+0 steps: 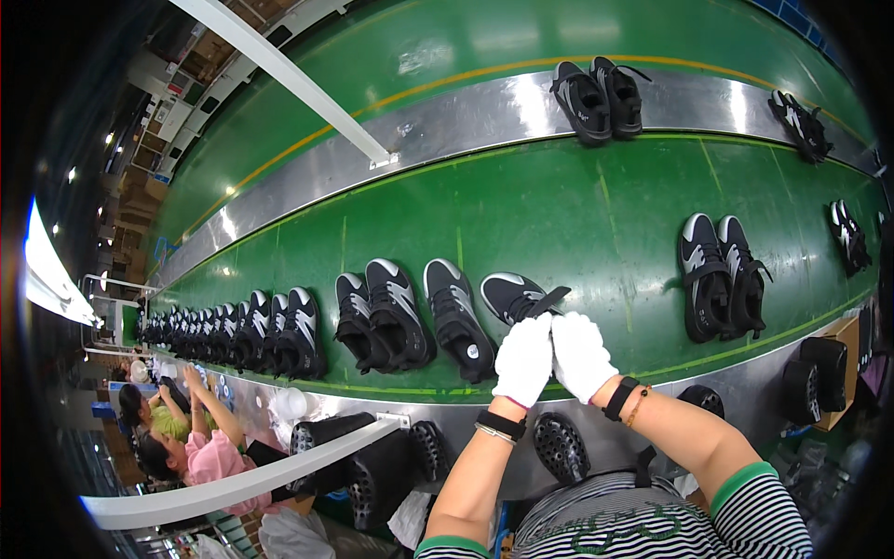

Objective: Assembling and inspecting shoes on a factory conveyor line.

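Both hands, left hand [523,359] and right hand [581,355], side by side on shoe [515,296] at belt [577,205] near edge; single shoe [457,319] just left; shoe pair [723,276] well right; another pair [599,96] behind on far rail.

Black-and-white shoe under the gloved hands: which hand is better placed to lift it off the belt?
Probably the left hand: it lies over the shoe heel. The right hand sits just beside it, past the strap.

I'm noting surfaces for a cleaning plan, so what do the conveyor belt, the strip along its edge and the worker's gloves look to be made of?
The belt looks like smooth green rubber or plastic sheet: even colour, soft sheen. The edge strip seems brushed or polished metal, silvery with bright glare streaks. The gloves on the left hand and right hand look like white knit cotton, matte and faintly textured, though the weave is too small to confirm.
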Demonstrator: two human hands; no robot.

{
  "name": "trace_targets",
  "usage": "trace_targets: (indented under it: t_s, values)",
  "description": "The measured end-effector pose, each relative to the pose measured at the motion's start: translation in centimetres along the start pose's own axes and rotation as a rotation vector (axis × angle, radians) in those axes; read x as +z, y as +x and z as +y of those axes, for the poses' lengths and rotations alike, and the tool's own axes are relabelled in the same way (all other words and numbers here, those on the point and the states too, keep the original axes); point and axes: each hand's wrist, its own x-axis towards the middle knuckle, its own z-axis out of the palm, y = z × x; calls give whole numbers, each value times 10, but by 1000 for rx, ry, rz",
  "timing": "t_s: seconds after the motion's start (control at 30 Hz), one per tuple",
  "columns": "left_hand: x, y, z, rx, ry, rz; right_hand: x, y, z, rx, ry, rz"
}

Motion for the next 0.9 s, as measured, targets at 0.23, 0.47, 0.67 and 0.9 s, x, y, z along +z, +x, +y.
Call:
trace_targets:
  t_s: [0.23,0.47,0.67,0.9]
  values:
    - [1,-66,21,-459,-474,243,-65,3,67,-148,311,-312]
    - [46,-25,22,-690,-493,148,-15,43,53,-111,146,-435]
    - [44,2,29,-893,-377,174,11,46,36,85,89,-153]
    - [22,-33,18,-180,44,347,-14,16,72,599,1398,-230]
